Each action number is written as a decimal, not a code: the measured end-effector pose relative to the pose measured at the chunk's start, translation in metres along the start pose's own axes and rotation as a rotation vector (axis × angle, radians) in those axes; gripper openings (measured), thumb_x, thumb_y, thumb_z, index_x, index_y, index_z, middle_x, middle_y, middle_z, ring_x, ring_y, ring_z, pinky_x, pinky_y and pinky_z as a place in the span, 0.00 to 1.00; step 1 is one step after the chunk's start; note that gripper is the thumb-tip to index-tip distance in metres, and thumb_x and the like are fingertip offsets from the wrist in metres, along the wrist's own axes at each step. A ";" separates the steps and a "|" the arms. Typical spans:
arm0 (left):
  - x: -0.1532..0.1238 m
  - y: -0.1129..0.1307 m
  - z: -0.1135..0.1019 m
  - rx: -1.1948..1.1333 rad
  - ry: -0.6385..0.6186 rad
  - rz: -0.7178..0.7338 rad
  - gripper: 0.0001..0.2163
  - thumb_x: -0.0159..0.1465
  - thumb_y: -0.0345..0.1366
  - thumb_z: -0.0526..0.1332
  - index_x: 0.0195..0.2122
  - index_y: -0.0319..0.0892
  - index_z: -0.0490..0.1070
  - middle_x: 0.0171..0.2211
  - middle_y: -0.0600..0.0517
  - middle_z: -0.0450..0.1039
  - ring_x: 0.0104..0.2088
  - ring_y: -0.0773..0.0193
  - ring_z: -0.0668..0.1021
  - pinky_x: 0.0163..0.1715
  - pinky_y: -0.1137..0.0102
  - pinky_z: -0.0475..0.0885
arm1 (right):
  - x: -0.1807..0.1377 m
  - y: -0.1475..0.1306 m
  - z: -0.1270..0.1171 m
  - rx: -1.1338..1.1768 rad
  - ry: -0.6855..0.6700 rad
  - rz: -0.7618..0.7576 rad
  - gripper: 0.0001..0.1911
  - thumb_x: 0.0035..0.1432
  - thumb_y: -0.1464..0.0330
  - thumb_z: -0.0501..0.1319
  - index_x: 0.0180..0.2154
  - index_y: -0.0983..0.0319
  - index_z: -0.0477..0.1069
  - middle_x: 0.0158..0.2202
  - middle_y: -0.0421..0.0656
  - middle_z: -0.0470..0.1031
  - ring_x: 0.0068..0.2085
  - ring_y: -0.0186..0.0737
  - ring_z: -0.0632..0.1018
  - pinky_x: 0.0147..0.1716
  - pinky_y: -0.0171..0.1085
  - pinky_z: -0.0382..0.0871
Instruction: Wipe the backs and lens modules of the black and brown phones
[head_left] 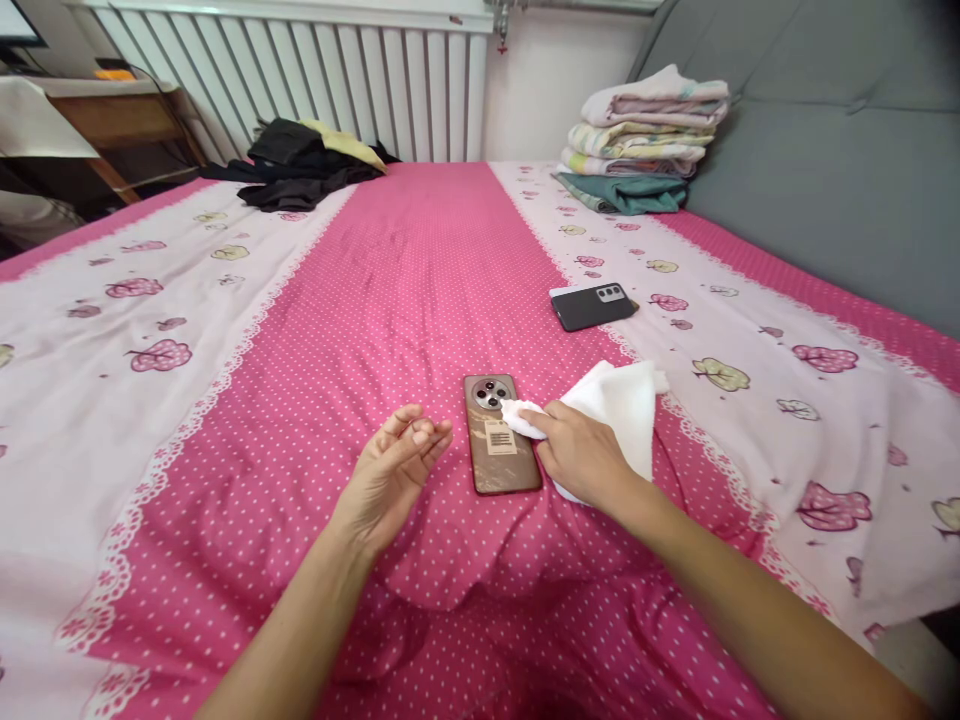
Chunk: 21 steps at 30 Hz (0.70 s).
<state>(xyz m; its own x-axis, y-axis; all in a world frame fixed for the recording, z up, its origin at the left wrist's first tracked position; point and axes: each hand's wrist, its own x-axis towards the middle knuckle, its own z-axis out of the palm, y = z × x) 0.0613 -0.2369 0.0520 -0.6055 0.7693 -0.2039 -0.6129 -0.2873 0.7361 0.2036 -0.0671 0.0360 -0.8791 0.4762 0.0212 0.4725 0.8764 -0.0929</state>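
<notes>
A brown phone (501,436) lies face down on the pink dotted bedsheet (420,300), its round camera cluster at the far end. My right hand (581,455) pinches a white cloth (619,405) and presses a corner of it onto the phone's back near the camera. My left hand (394,470) hovers just left of the phone, palm up, fingers loosely curled and holding nothing.
A second, dark phone (592,305) lies face down farther back on the right. Folded towels (645,140) are stacked at the far right by a grey headboard (825,150). Dark clothes (300,165) are heaped at the far left near a radiator.
</notes>
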 end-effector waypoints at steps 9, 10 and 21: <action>0.000 0.000 0.001 -0.015 0.017 -0.002 0.10 0.51 0.23 0.63 0.34 0.41 0.70 0.27 0.57 0.73 0.36 0.66 0.77 0.48 0.67 0.69 | 0.000 0.000 -0.001 -0.007 0.001 0.000 0.23 0.55 0.73 0.49 0.53 0.54 0.62 0.37 0.41 0.69 0.40 0.39 0.71 0.31 0.34 0.58; -0.001 0.000 0.001 -0.014 0.019 -0.002 0.10 0.51 0.23 0.63 0.34 0.41 0.70 0.27 0.57 0.73 0.36 0.66 0.77 0.48 0.67 0.69 | 0.000 0.000 -0.001 -0.008 0.004 -0.002 0.23 0.55 0.73 0.49 0.53 0.54 0.62 0.37 0.41 0.69 0.39 0.39 0.71 0.30 0.34 0.58; 0.001 -0.001 -0.001 -0.017 0.001 0.004 0.11 0.51 0.23 0.63 0.35 0.41 0.70 0.27 0.57 0.74 0.36 0.66 0.77 0.48 0.67 0.69 | 0.000 0.000 0.001 -0.010 0.013 -0.001 0.24 0.54 0.73 0.49 0.53 0.54 0.62 0.37 0.41 0.69 0.39 0.39 0.71 0.30 0.34 0.57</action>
<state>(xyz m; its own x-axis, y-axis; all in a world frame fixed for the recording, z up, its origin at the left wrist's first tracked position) 0.0610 -0.2369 0.0501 -0.6082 0.7679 -0.2013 -0.6188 -0.2998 0.7261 0.2038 -0.0668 0.0353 -0.8787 0.4762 0.0338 0.4723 0.8775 -0.0832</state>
